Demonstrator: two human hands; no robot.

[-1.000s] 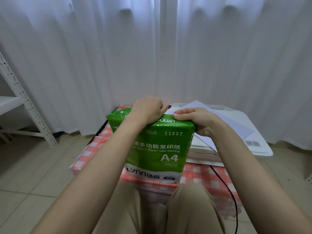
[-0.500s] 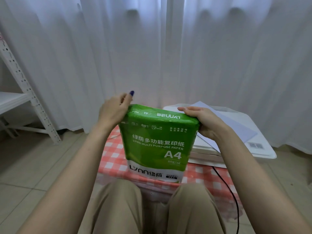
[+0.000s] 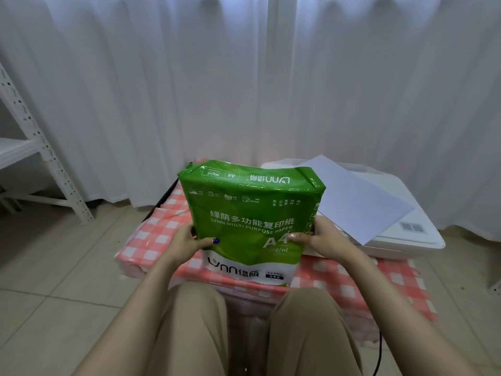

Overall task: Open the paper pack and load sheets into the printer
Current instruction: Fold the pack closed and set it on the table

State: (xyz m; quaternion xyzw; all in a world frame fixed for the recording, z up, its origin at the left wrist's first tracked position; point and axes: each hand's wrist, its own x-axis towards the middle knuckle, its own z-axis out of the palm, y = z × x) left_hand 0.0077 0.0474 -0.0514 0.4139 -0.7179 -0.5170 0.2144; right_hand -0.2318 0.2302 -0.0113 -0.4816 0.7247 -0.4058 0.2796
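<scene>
A green A4 paper pack (image 3: 250,213) stands upright on the low table with the red-and-white checked cloth (image 3: 151,234), its wrapper closed at the top. My left hand (image 3: 187,244) grips its lower left edge, thumb across the front. My right hand (image 3: 320,238) grips the lower right edge in the same way. The white printer (image 3: 406,234) sits just right of the pack, with a loose white sheet (image 3: 355,202) lying on its lid.
White curtains (image 3: 244,90) hang right behind the table. A white metal shelf (image 3: 35,147) stands at the left. A black cable (image 3: 378,356) drops off the table front by my right knee. Tiled floor (image 3: 54,280) surrounds the table.
Both hands have slid from the top of the pack down to its lower side edges. The pack now stands more upright and nearer to me.
</scene>
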